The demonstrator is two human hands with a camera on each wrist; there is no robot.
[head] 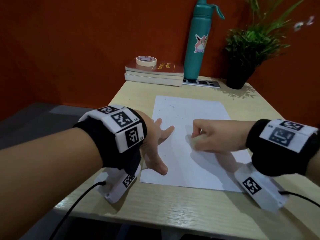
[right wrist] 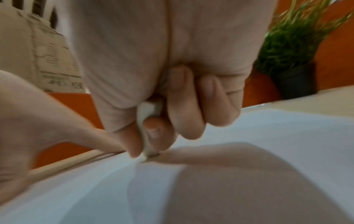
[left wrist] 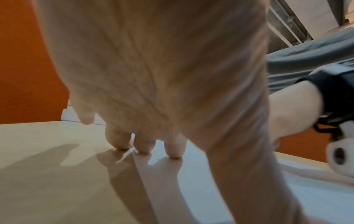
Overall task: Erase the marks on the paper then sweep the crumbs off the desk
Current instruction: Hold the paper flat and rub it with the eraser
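A white sheet of paper (head: 188, 153) lies on the pale wooden desk (head: 173, 208). Faint dark specks and crumbs (head: 176, 116) dot its far half. My left hand (head: 158, 141) lies flat with spread fingers on the paper's left edge and presses it down; in the left wrist view its fingertips (left wrist: 143, 147) touch the desk and sheet. My right hand (head: 206, 135) pinches a small white eraser (right wrist: 148, 115) between thumb and fingers, its tip down on the middle of the paper (right wrist: 268, 136). The right hand is blurred.
At the back of the desk stand two stacked books (head: 154, 74) with a tape roll (head: 146, 60) on top, a teal bottle (head: 197, 42) and a potted plant (head: 242, 49). A marker strip (head: 201, 83) lies by the bottle. Orange wall behind; the desk's left edge is close.
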